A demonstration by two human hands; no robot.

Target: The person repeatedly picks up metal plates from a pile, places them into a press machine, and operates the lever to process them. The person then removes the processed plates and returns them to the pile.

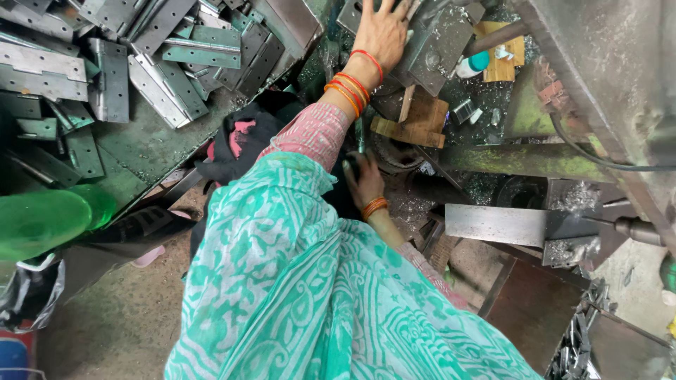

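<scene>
My left hand (384, 32) reaches far forward, palm down, and presses on a grey metal plate (440, 46) that lies on the machine bed; its fingers curl over the plate's far edge. Orange and red bangles ring that wrist. My right hand (365, 179), also in orange bangles, sits closer to my body and is closed around a dark upright lever handle (360, 137). A green and white patterned cloth (310, 295) covers my body and hides the lower arms.
A heap of grey metal hinges (169, 53) fills a green bench at the left. Wooden blocks (417, 119) and metal shavings lie by the machine. A flat steel plate (493, 224) and a drill chuck (634, 229) are at the right. A green plastic lid (42, 222) is at the left.
</scene>
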